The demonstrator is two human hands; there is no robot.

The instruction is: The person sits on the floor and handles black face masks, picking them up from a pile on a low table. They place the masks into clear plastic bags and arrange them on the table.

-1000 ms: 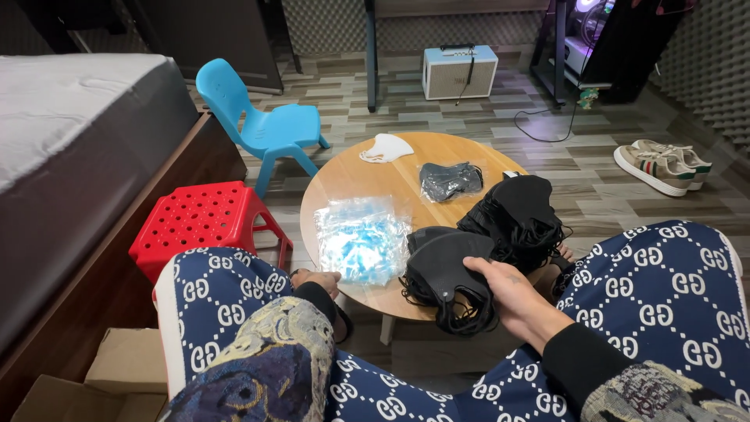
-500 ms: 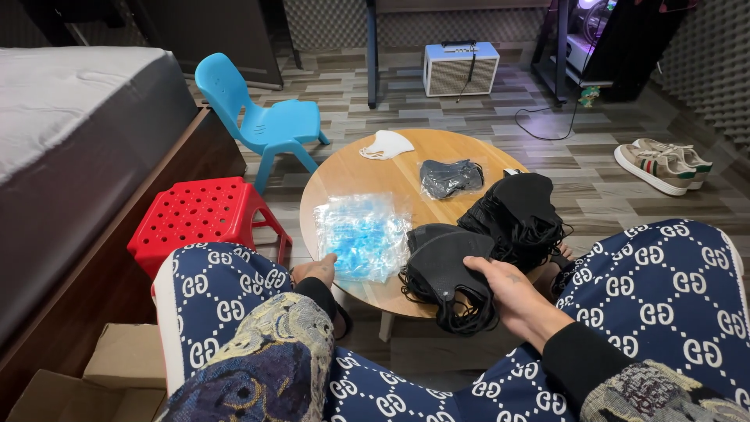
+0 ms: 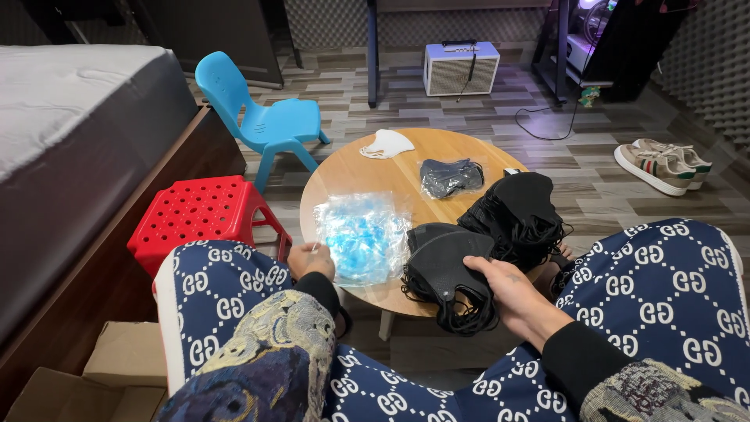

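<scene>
My right hand grips a bunch of black face masks with dangling ear loops at the near edge of the round wooden table. My left hand is at the table's near left edge, fingers pinching the edge of a pile of clear plastic bags with blue print. Behind the held bunch lies a larger heap of black masks. A bagged dark mask and a single white mask lie farther back on the table.
A red plastic stool and a blue child's chair stand left of the table, beside a bed. Cardboard boxes sit at bottom left. A white speaker box and sneakers are on the floor beyond.
My left hand has shifted slightly right onto the edge of the plastic bags. The right hand with the black masks has stayed about where it was.
</scene>
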